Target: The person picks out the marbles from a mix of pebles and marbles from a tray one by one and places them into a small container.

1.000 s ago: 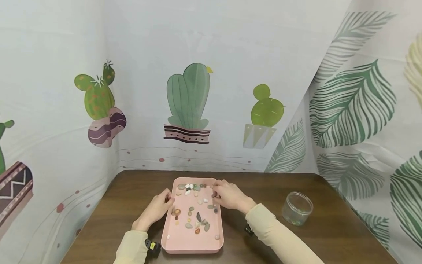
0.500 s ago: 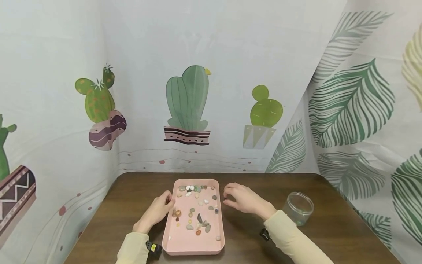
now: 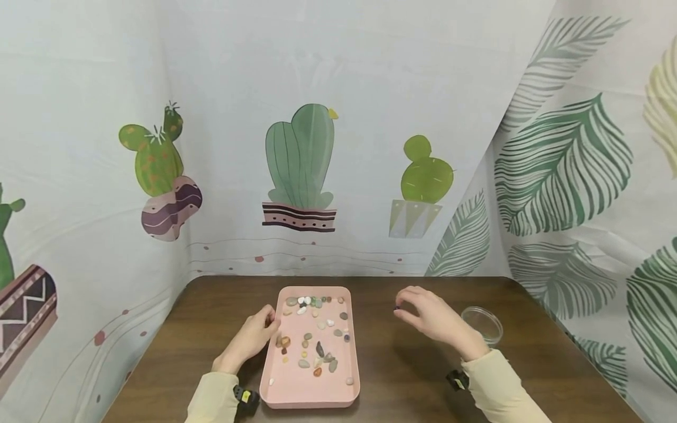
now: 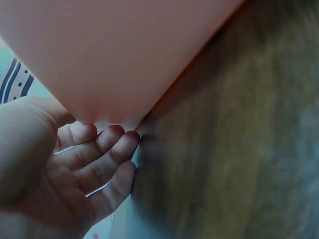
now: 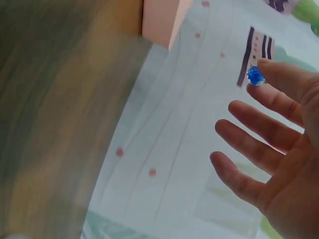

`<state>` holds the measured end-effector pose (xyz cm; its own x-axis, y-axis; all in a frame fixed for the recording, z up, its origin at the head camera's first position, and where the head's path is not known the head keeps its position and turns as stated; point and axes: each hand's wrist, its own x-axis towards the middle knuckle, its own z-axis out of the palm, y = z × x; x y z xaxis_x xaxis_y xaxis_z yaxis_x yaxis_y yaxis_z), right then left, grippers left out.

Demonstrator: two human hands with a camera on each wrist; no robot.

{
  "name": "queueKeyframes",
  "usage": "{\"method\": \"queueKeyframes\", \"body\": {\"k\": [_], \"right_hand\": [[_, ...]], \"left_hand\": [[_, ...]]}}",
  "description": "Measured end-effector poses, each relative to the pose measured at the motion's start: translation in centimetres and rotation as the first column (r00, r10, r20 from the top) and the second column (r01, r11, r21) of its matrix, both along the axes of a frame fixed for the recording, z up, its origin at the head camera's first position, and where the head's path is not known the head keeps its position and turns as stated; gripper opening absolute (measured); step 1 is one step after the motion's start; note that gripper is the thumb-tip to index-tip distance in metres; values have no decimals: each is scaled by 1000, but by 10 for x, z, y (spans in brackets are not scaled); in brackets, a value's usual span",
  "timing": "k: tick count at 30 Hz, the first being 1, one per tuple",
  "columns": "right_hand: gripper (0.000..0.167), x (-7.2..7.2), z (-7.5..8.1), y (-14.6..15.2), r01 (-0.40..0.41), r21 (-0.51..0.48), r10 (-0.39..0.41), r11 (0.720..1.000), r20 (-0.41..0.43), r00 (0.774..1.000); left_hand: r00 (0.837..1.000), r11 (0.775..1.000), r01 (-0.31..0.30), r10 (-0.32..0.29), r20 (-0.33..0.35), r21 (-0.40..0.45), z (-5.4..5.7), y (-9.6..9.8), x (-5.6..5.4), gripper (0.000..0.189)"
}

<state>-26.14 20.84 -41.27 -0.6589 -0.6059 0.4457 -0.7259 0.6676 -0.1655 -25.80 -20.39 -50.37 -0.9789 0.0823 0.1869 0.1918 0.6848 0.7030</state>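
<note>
From the head cam I see a dark wood desk (image 3: 211, 329) w/ cactus-print cloth hung behind it and leaf-print cloth at 3 o'clock.

Left hand (image 3: 252, 339) rests at the left long edge of a pink tray (image 3: 312, 395). Its fingers are curled against the tray's outer wall; the wrist cam shows the fingertips (image 4: 117, 144) touching the pink side where it meets the desk. Grip: loosely curled on the tray edge.

The tray sits at desk centre, long axis running 12 to 6 o'clock. Small pebbles (image 3: 317, 346), mixed grey, white, green & orange-brown, lie scattered in it, thickest toward the 12 o'clock end.

Right hand (image 3: 435, 320) is raised above bare desk, btwn the tray and a clear jar (image 3: 483, 320), nearer the jar. Grip: narrow pinch, thumb & forefinger holding a small blue bead (image 5: 254, 76); the other fingers spread loose. In the head view the bead (image 3: 396, 307) shows as a dark speck at the fingertips.

The jar stands open at 3 o'clock of the hand, partly hidden behind it. I can't tell its contents.
</note>
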Motion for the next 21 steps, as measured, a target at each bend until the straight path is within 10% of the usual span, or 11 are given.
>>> {"method": "queueKeyframes", "body": {"k": [21], "right_hand": [[13,11,-12,107,278,-158,-291,947,-64,955]], "left_hand": [[1000,1000,-1,1,16,-7,-3,-3,-2,14]]}}
